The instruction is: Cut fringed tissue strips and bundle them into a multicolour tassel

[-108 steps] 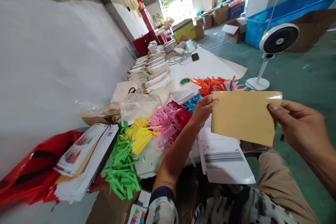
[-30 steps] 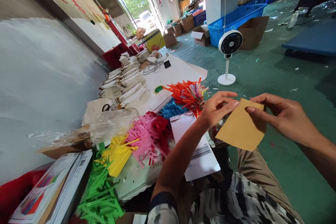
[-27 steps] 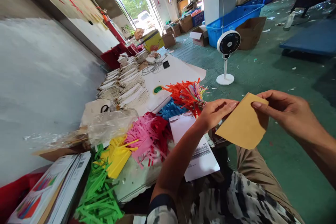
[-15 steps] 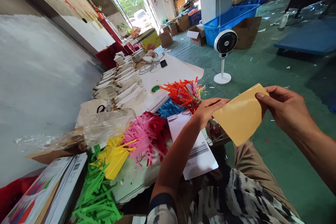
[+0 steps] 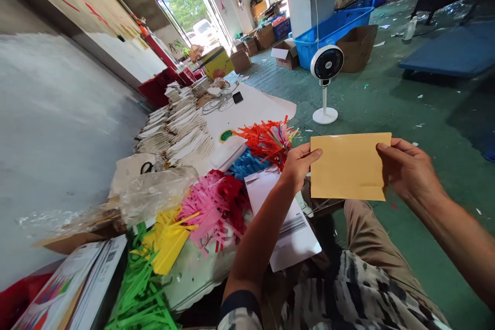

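Note:
A flat yellow-tan sheet of paper (image 5: 348,167) is stretched between my two hands above my lap. My left hand (image 5: 299,165) pinches its left edge, thumb on the near face. At the right edge my right hand (image 5: 406,165) grips it the same way, thumb in front and fingers behind. Below my left forearm lies a white printed card sleeve (image 5: 294,240) with a barcode. Bundles of cut paper strips lie to the left: orange-red (image 5: 259,136), blue (image 5: 247,164), pink (image 5: 207,203), yellow (image 5: 168,242) and green (image 5: 143,289).
Stacks of whitish paper (image 5: 185,129) line the wall side of the table. Crumpled clear plastic (image 5: 158,188) and black-handled scissors (image 5: 147,167) lie nearer. A white fan (image 5: 325,87) stands beyond my hands, with a blue tub (image 5: 305,51) and cardboard box (image 5: 356,49) behind it.
The yellow-tan sheet was curved and tilted; now it is flat and level, facing me. My left hand has shifted to its left edge, and my right hand has moved slightly down.

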Demonstrator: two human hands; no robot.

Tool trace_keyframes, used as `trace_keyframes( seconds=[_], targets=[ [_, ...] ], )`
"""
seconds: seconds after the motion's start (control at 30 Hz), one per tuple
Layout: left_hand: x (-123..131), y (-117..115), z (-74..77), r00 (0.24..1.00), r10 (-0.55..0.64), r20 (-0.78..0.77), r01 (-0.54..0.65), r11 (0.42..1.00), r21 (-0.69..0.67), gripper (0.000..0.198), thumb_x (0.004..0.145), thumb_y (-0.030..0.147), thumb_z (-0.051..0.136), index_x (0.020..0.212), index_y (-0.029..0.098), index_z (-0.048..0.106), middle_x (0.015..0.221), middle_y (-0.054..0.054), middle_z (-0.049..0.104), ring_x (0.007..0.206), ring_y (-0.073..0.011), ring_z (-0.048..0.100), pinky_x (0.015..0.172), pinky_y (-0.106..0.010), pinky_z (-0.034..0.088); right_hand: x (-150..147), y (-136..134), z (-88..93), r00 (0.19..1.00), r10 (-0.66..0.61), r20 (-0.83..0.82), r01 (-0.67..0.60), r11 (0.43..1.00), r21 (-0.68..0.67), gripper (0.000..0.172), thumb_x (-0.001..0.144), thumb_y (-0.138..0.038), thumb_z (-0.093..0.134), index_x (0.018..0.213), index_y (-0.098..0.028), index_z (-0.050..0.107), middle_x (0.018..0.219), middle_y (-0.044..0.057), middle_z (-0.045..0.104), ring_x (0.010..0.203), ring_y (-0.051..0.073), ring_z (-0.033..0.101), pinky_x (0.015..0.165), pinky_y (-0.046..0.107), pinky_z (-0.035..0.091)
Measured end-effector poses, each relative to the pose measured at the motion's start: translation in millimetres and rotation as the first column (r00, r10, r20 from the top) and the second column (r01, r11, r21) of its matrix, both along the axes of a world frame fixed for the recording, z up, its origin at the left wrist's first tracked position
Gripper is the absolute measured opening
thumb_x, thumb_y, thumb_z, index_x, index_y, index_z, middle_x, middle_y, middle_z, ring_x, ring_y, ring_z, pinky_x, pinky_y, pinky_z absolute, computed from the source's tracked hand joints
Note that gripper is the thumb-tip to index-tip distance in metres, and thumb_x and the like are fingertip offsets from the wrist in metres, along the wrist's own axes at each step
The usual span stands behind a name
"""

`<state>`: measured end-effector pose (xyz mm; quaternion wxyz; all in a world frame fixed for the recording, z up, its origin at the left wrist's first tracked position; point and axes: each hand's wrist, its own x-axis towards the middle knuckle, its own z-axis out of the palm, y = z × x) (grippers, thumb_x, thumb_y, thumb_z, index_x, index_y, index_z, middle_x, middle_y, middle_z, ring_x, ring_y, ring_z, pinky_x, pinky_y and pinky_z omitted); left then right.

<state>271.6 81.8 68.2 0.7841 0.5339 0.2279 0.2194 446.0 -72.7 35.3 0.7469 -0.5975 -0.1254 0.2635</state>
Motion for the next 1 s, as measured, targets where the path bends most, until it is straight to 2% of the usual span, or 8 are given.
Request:
trace_keyframes(
  seconds=[0.17,0.27,0.37,0.57,0.73,0.83,0.9,1.0],
  targets=[
    [-1,-2,-0.2,1.0,-0.001,-0.014,0.001,1.0,0.017,0.054,0.065,0.05,0.09,0.106,0.016,0.079,0.111,-0.012,0.081,0.107,-0.0283,0.075,0.095,-0.038,0.056,2,-5,6.7,1.0,-0.022,-0.009,0.023,0.997,0.07,0.044,0.053,-0.038,0.093,0.09,-0.027,0.073,0.084,-0.003,0.067,0.076,0.012,0.061,0.066,0.024,0.048],
    [-1,-4,0.4,0.999,-0.024,-0.023,0.024,1.0,0.006,0.054,0.064,0.051,0.091,0.103,0.017,0.08,0.109,-0.011,0.081,0.107,-0.0292,0.075,0.093,-0.038,0.057,6,-8,11.7,0.999,-0.01,0.032,0.009,1.0,0.018,0.042,0.058,-0.041,0.094,0.094,-0.024,0.08,0.089,0.001,0.072,0.08,0.013,0.062,0.066,0.025,0.047],
    [-1,-3,-0.9,0.999,-0.024,-0.044,0.024,1.0,-0.009,0.055,0.063,0.053,0.091,0.103,0.016,0.079,0.106,-0.011,0.081,0.104,-0.0284,0.075,0.088,-0.036,0.057,9,-10,13.6,0.999,0.004,0.039,-0.001,0.999,-0.052,0.043,0.056,-0.044,0.097,0.089,-0.021,0.083,0.092,0.006,0.077,0.08,0.016,0.064,0.066,0.028,0.049],
    [1,-2,-6.4,0.992,0.046,-0.114,-0.051,0.998,-0.036,0.058,0.07,0.063,0.084,0.104,0.017,0.078,0.102,-0.009,0.08,0.094,-0.0248,0.076,0.078,-0.032,0.057,10,-11,3.2,1.0,-0.003,0.016,0.006,0.991,-0.135,0.046,0.052,-0.049,0.098,0.086,-0.022,0.084,0.097,0.007,0.081,0.083,0.017,0.067,0.068,0.029,0.052],
    [4,-4,-7.4,0.995,0.054,-0.082,-0.056,0.998,-0.029,0.053,0.073,0.063,0.083,0.097,0.016,0.079,0.093,-0.008,0.079,0.087,-0.0214,0.073,0.075,-0.03,0.054,15,-19,-6.6,0.997,0.022,0.067,-0.012,0.989,-0.15,0.046,0.059,-0.056,0.094,0.09,-0.024,0.083,0.096,0.006,0.08,0.078,0.017,0.065,0.065,0.029,0.052],
    [7,-7,-8.3,0.999,0.037,-0.038,-0.034,0.998,0.061,0.051,0.076,0.066,0.08,0.087,0.016,0.077,0.08,-0.004,0.072,0.075,-0.0152,0.064,0.071,-0.027,0.047,21,-25,-1.2,0.988,0.095,0.121,-0.072,0.98,-0.187,0.045,0.061,-0.062,0.091,0.084,-0.024,0.081,0.092,0.006,0.079,0.079,0.017,0.064,0.064,0.028,0.05],
    [10,-11,-9.4,0.998,0.037,-0.044,-0.029,0.984,0.178,0.053,0.078,0.068,0.078,0.078,0.015,0.073,0.072,-0.001,0.064,0.068,-0.011,0.054,0.068,-0.025,0.041,24,-28,6.5,0.958,0.214,0.192,-0.161,0.952,-0.262,0.048,0.062,-0.064,0.09,0.088,-0.025,0.083,0.096,0.006,0.08,0.087,0.019,0.067,0.069,0.027,0.052],
    [14,-18,-11.2,0.996,0.009,-0.086,0.015,0.963,0.269,0.058,0.079,0.072,0.074,0.075,0.014,0.07,0.068,0.001,0.056,0.065,-0.0089,0.046,0.064,-0.024,0.034,22,-31,15.6,0.826,0.445,0.346,-0.29,0.862,-0.416,0.054,0.065,-0.069,0.086,0.101,-0.029,0.085,0.099,0.005,0.081,0.088,0.022,0.071,0.07,0.029,0.055]
  ],
)
